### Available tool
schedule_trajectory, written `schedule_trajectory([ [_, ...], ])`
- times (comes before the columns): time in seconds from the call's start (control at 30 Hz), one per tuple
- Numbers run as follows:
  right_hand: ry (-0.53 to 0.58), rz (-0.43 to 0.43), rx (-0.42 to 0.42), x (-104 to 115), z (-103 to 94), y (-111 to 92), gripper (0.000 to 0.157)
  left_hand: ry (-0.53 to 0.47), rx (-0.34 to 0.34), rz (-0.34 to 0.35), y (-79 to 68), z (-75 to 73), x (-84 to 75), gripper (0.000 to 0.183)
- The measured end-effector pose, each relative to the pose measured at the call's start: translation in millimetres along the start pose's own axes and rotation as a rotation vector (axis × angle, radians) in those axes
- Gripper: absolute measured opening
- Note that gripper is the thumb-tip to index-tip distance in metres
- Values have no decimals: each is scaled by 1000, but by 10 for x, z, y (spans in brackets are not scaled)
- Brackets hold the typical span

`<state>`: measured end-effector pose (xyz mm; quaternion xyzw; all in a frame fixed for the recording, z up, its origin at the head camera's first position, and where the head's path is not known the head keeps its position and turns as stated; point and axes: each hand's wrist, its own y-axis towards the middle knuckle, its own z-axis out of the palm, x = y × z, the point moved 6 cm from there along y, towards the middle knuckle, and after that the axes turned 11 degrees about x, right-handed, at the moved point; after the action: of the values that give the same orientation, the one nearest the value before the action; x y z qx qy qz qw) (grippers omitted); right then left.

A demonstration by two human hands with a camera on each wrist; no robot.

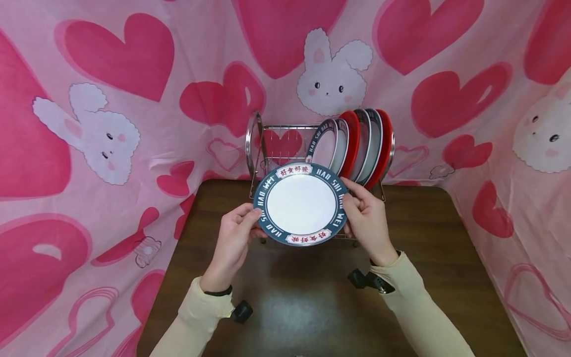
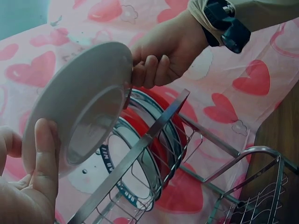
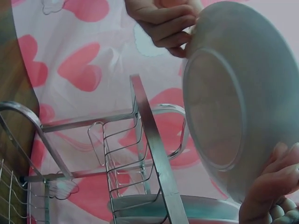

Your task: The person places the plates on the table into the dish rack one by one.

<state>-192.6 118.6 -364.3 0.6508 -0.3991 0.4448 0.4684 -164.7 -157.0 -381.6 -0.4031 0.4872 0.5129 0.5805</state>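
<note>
Both hands hold one plate (image 1: 301,203) with a white centre and a dark blue lettered rim, its face tilted toward the head camera. On its left edge, the left hand (image 1: 234,238) pinches the rim between thumb and fingers. The right hand (image 1: 368,218) grips the opposite edge, thumb on the front. Both wrist views show the plate's plain pale underside (image 2: 86,98). Behind the held plate stands a metal dish rack (image 1: 254,144), its lower front partly hidden by it. Several plates (image 1: 352,144), red and blue-rimmed, stand upright in the rack's right side.
The rack stands at the back of a dark brown wooden table (image 1: 285,302). Pink cloth (image 1: 200,44) with hearts and rabbits hangs behind and at the sides. In the right wrist view, rack bars (image 3: 154,149) rise close to the plate.
</note>
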Motion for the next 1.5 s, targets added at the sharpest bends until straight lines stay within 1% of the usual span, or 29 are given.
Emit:
schedule_trajectory([
  [0.2,-16,-29,-29,46,-17,24,40,26,23,2,73,-12,23,26],
  [0.27,-36,-34,-33,72,-24,39,40,63,13,15,112,-41,36,26],
  [0.37,-72,-44,-38,124,-39,66,40,149,-36,74,187,-124,37,27],
  [0.5,-139,-64,-59,217,-88,110,41,279,-147,185,289,-283,32,28],
  [0.57,-180,-80,-74,277,-125,139,42,321,-203,229,331,-361,42,27],
  [0.67,-254,-108,-99,389,-180,200,44,344,-260,266,387,-448,70,26],
  [0.77,-331,-126,-123,498,-220,284,44,343,-284,261,434,-498,110,24],
  [1.0,-470,-143,-131,676,-215,542,46,352,-294,221,489,-549,190,21],
  [1.1,-577,-209,-138,766,-179,666,46,332,-300,216,499,-566,211,22],
  [1.23,-702,-309,-155,873,-114,808,43,292,-300,231,511,-578,205,26],
  [1.33,-769,-337,-149,909,-61,893,41,289,-295,227,517,-574,198,24],
  [1.5,-882,-346,-124,918,29,1020,34,314,-291,194,515,-560,203,23],
])
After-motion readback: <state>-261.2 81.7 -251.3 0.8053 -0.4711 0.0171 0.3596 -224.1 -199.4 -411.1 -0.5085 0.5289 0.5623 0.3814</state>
